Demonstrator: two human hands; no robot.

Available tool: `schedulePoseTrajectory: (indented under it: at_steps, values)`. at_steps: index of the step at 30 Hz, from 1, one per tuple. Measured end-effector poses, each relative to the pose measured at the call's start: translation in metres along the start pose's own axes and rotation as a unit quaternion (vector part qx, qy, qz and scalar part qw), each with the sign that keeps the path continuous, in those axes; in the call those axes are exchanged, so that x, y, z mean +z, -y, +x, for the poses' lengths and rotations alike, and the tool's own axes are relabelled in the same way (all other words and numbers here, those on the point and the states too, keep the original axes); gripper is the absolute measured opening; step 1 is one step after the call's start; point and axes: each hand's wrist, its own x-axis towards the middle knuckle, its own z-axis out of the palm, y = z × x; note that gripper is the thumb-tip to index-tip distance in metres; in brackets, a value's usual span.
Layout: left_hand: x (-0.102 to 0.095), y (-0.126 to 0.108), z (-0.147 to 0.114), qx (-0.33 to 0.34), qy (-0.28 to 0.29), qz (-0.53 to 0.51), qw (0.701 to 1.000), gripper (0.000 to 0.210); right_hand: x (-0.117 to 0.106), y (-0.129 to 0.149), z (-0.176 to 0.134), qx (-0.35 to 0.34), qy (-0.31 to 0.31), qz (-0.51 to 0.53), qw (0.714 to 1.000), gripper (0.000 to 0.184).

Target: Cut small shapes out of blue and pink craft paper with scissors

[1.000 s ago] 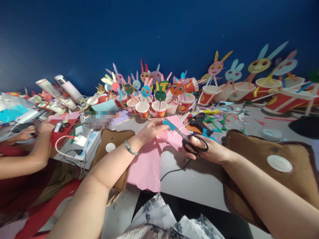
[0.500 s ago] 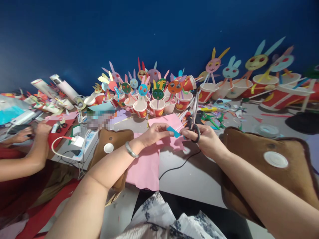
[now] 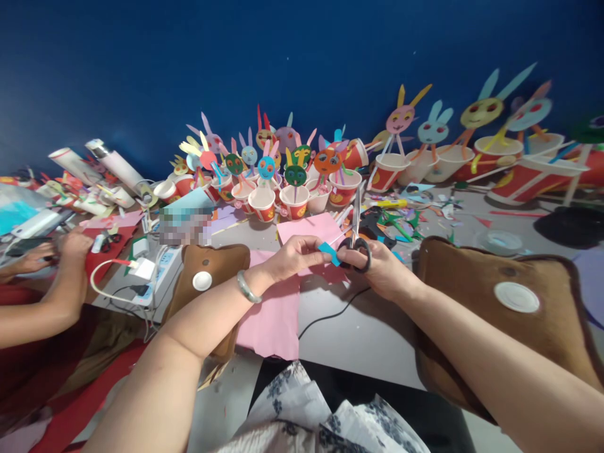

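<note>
A small piece of blue paper is pinched between the fingertips of my left hand. My right hand is closed on black-handled scissors, whose blades point up and away from me. Its thumb and fingertips lie right beside the blue paper; whether they also touch it I cannot tell. Under both hands are sheets of pink paper on the grey table. Part of the scissors' handles is hidden by my fingers.
Paper cups with paper rabbit figures line the back. Coloured scraps litter the right side. Brown plush cushions lie either side of me. At left are a power strip and a co-worker's arm. A black cable crosses the table.
The scissors have swung from pointing slightly right to nearly upright, and their blades look closer together. My right hand has moved slightly left, nearer the blue paper. The whole view has shifted a little.
</note>
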Motion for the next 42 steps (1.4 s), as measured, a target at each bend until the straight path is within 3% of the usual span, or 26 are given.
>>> schedulePoseTrajectory:
  at_steps: [8,12,17,28,35,42]
  values:
    - [0.001,0.002,-0.001,0.028,-0.001,-0.084,0.996,0.030,0.001,0.006,0.001,0.060,0.049,0.164,0.983,0.028]
    - [0.003,-0.001,-0.002,0.019,0.022,-0.086,0.996,0.036,0.001,0.006,0.000,0.086,0.084,0.178,0.977,0.027]
    - [0.004,-0.004,-0.003,0.026,0.049,-0.090,0.994,0.027,0.004,0.009,-0.002,0.094,0.119,0.187,0.970,0.024]
    - [0.006,-0.006,-0.004,0.008,0.058,-0.122,0.991,0.030,0.005,0.011,-0.002,0.097,0.139,0.170,0.971,0.025]
    - [0.005,-0.004,-0.003,-0.015,0.036,-0.095,0.995,0.029,0.007,0.009,-0.003,0.092,0.096,0.134,0.982,0.033]
    - [0.003,-0.005,0.002,0.014,-0.081,-0.002,0.997,0.023,-0.001,-0.005,0.003,0.004,-0.060,0.040,0.997,0.032]
